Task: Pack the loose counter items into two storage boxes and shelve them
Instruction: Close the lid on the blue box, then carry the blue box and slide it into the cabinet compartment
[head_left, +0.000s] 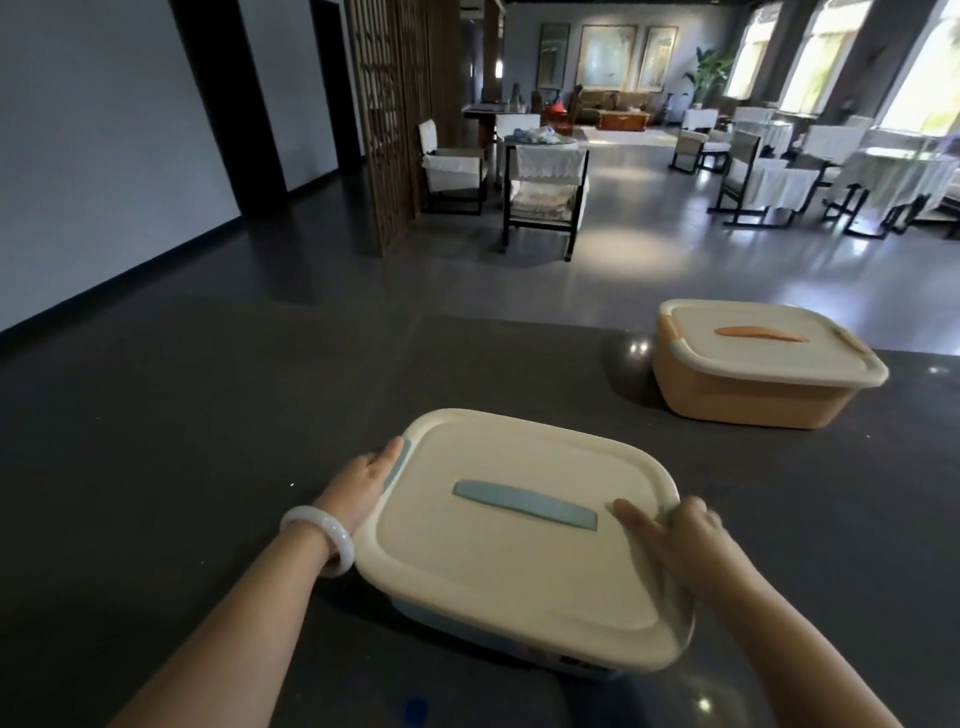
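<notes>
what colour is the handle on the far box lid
Orange; the handle shows best in the head view.

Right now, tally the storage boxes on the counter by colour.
blue storage box: 1
orange storage box: 1
Total: 2

A wooden lattice screen is set up mid-room. A lace-draped chair is parked just right of it, and framed paintings are hung way behind it.
</notes>
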